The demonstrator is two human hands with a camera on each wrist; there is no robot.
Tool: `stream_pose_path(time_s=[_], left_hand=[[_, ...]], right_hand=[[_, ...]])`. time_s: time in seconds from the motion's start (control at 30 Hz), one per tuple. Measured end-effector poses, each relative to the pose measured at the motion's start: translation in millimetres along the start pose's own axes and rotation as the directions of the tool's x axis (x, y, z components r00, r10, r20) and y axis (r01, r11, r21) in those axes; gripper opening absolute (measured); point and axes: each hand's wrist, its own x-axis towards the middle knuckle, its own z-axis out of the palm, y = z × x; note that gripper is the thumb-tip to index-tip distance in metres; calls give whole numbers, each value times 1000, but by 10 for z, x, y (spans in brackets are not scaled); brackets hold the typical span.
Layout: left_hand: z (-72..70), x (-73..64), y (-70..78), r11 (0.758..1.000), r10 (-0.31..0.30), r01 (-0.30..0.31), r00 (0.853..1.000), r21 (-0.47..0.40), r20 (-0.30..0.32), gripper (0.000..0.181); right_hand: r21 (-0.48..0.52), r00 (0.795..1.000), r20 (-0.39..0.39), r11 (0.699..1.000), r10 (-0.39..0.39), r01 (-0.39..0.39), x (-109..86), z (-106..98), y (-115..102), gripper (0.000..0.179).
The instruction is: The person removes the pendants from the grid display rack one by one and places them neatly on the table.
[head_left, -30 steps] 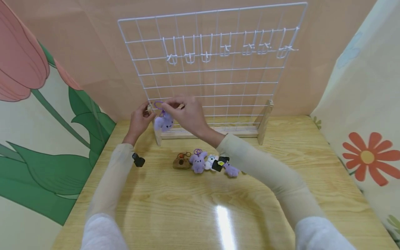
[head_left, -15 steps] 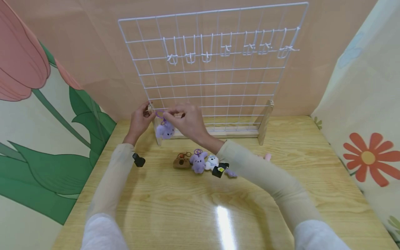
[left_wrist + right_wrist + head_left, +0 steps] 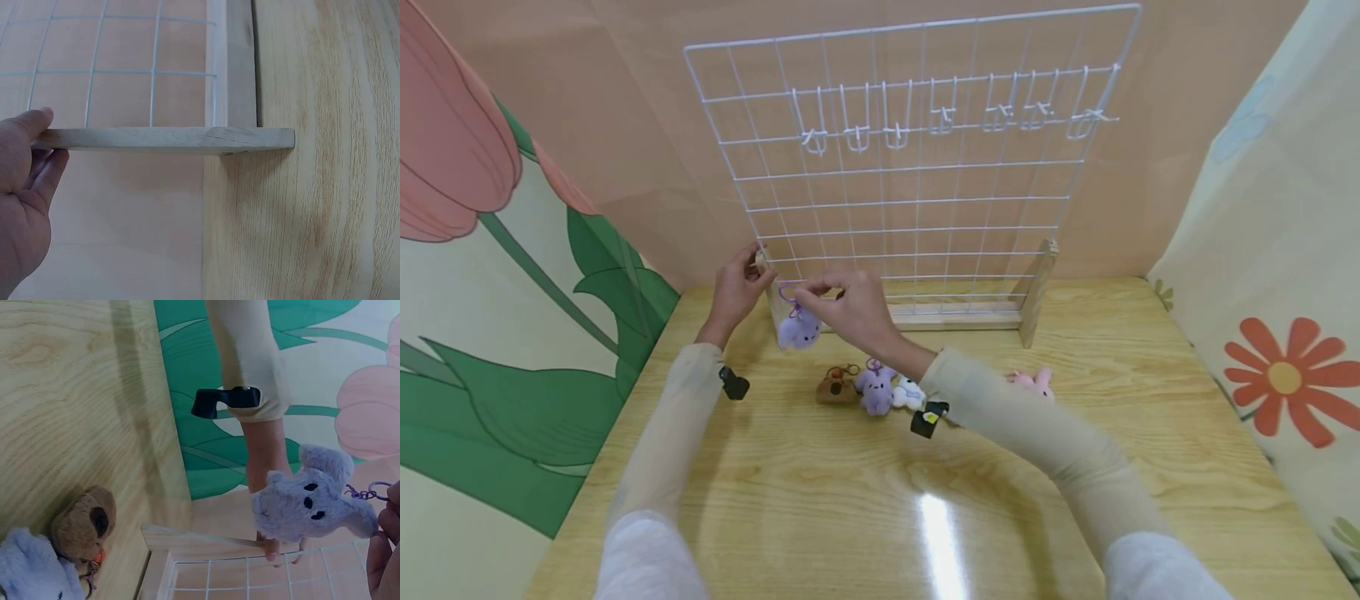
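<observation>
My right hand point(image 3: 853, 310) pinches the purple ring of a fluffy lilac plush keychain point(image 3: 800, 330). The plush dangles in front of the lower left part of a white wire grid rack point(image 3: 917, 201). In the right wrist view its face point(image 3: 308, 503) with dark eyes and nose shows, and the ring point(image 3: 379, 487) runs to my fingers at the right edge. My left hand point(image 3: 737, 286) grips the top of the rack's left wooden upright point(image 3: 156, 137), thumb on one side and fingers on the other.
Several white hooks point(image 3: 857, 138) hang along the rack's upper wires. On the table point(image 3: 820, 500) lie a brown plush keychain point(image 3: 837, 390), a second lilac plush point(image 3: 876, 392), a partly covered white plush point(image 3: 908, 394) and a pink plush point(image 3: 1039, 382) beyond my right forearm.
My right hand has lowered the lilac plush keychain down along the rack and slightly right. The pink plush has come into view behind the right forearm. My left hand stays on the upright.
</observation>
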Motion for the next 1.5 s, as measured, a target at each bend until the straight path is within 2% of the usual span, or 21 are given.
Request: stream_pose_path(time_s=[0.4, 0.7, 1.3, 1.5], left_hand=[[-4, 16, 40, 1000, -24, 24, 1000, -17, 2, 54], [-1, 10, 50, 999, -7, 7, 1000, -33, 0, 53], [-5, 15, 4, 1000, -3, 4, 1000, -22, 7, 53], [-1, 11, -1, 999, -19, 20, 1000, -47, 7, 54]], right_hand=[[-9, 998, 49, 999, 36, -35, -210, 165, 131, 15], [-10, 993, 100, 998, 57, -56, -360, 295, 206, 12], [1, 971, 111, 977, 212, -213, -678, 594, 391, 15], [0, 959, 129, 967, 252, -254, -773, 686, 456, 16]])
